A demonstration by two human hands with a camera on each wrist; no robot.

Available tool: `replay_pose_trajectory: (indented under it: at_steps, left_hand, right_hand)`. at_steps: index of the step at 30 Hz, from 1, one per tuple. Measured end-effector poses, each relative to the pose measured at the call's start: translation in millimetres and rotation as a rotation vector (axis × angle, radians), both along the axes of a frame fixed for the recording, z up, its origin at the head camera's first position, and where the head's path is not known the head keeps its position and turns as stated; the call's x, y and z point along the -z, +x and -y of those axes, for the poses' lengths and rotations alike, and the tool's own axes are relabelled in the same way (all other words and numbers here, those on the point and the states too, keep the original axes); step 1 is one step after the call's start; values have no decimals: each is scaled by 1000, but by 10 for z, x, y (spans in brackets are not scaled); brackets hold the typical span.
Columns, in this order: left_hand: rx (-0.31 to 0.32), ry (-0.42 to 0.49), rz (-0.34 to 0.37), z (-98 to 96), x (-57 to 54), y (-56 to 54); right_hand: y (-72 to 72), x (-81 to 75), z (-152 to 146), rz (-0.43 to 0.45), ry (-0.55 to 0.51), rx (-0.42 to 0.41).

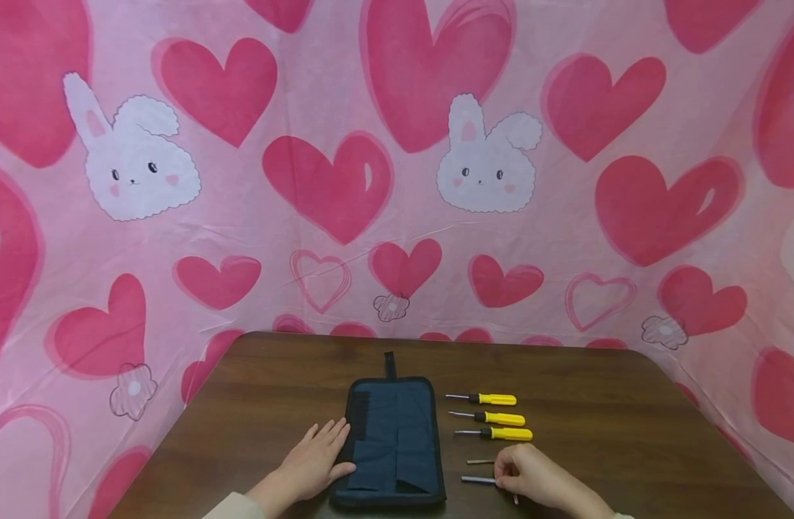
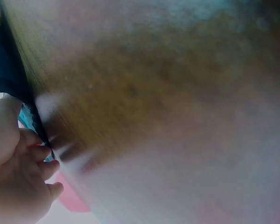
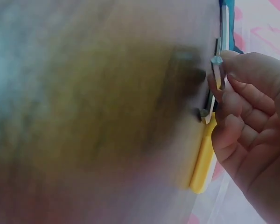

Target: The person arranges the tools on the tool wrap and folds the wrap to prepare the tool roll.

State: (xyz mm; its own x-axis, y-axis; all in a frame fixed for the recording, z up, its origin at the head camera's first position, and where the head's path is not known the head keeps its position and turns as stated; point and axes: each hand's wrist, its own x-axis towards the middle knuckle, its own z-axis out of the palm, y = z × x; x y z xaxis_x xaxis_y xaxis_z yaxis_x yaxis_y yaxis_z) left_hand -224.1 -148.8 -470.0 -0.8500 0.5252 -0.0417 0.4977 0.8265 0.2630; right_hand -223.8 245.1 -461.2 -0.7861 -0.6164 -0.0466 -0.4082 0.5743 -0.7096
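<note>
A dark blue tool pouch (image 1: pixel 377 404) with black edging lies unfolded on the table, its strap pointing away. My left hand (image 1: pixel 315 454) rests at the pouch's left edge, fingers straight, thumb over the lower left part. In the left wrist view, the left hand (image 2: pixel 23 172) touches the dark edge. To the pouch's right, my right hand (image 1: pixel 533 476) pinches a metal hex key (image 1: pixel 477 479), with a bent end showing below the fingers. The right wrist view shows the right hand's (image 3: pixel 252 102) thumb and fingertips at its metal end. Another thin metal key (image 1: pixel 479 461) lies just beyond, partly hidden by the hand.
Three yellow-handled screwdrivers, the far one (image 1: pixel 497 399), the middle one (image 1: pixel 503 419) and the near one (image 1: pixel 510 434), lie in a row right of the pouch, shafts pointing left. A brown wooden table (image 1: pixel 273 382) carries everything. Behind it hangs a pink heart-and-rabbit cloth (image 1: pixel 332 86).
</note>
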Motion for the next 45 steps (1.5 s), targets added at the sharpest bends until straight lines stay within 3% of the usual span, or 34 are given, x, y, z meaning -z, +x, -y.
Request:
replay_pose_trajectory:
  at_steps: [4,9,16,24,36,45]
  left_hand:
    - [-5,1,15,0,4,-2]
    - [-9,-8,11,5,11,-2]
    - [-10,-13,10,1,5,7]
    - [-19,-26,2,-6,4,3]
    - [-24,-30,13,-16,14,-10]
    - [-34,-36,21,-34,-7,-6]
  right_hand:
    - [-18,-36,16,-8,4,8]
    - [-59,-116,86,-122,-17,-13]
    - [-163,-319,275,-94,-19,22]
    - [-278,-458,514,-157,-11,16]
    - [-386,-457,754,-147,-63,-7]
    - [-433,-431,885,-77,-69,-2]
